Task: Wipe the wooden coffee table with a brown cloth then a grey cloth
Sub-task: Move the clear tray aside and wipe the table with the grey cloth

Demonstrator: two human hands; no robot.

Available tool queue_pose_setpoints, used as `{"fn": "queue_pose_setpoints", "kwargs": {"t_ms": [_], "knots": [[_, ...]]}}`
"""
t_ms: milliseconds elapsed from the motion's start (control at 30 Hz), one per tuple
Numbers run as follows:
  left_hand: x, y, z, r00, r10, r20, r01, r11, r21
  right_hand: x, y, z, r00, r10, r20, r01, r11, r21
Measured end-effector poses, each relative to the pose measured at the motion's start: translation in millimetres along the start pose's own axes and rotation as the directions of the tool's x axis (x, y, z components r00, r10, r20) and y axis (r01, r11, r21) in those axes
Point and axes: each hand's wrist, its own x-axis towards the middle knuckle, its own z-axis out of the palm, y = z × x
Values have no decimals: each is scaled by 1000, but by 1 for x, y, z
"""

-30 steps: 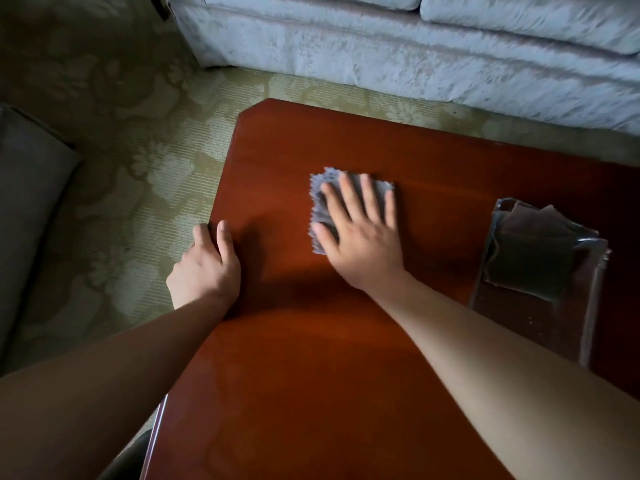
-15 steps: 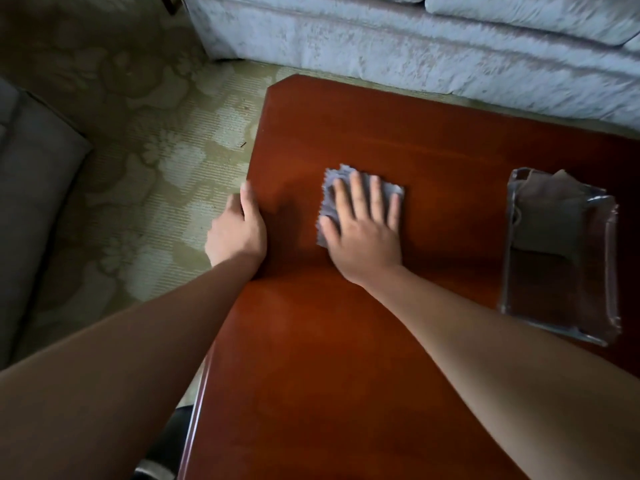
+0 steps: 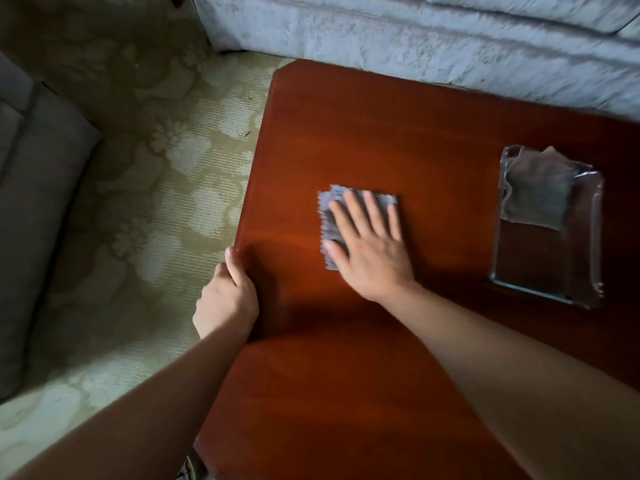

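Pale sofa [image 3: 415, 36] across top. Patterned carpet [image 3: 156, 202] left of centre, grey cushion [image 3: 34, 202] at left edge. Clear glass tray [image 3: 543, 265] at right, near sofa.

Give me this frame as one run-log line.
phase: grey-cloth wipe | right hand: flat on grey cloth | left hand: grips coffee table edge | brown cloth: in glass tray
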Motion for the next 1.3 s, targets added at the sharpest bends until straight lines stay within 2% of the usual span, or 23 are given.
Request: {"fn": "queue_pose_setpoints", "kwargs": {"t_ms": [167,333,467,600,700,767,833,933,1033,1200,1300], "knots": [[1,-3,2,999,27,-23,-27,1000,1,-70,74,0,983,177,56,-174,983,-56],[2,-4,1,999,34,-11,-34,999,-6,-76,50,2,946,319,57,-318,948,-30],[4,-6,0,1000,14,12,-14,999,-50,-64,-20,9,980,197,26,-197,980,-10],[3,-7,-5,995,-96,10,96,975,-203,-44,-96,15,994,108,-15,-107,993,44],[9,-10,-7,972,-232,46,229,877,-423,-36,-123,16,999,41,1,-41,998,48],[13,-18,-8,961,-261,89,269,813,-516,-45,-129,16,1000,-18,10,17,999,42],[9,-26,-6,969,-231,93,246,842,-480,-66,-124,18,993,-120,22,119,992,27],[-8,-36,-3,991,-130,42,137,963,-233,-101,-91,23,985,-174,21,173,984,29],[-25,-45,0,1000,-16,1,16,997,-81,-131,-41,23,999,-28,16,28,999,19],[-26,-57,5,1000,10,0,-10,999,-31,-195,41,19,968,216,124,-213,976,-34],[-32,-61,3,1000,13,23,-12,998,-54,-231,38,20,944,299,140,-295,954,-45]]}}
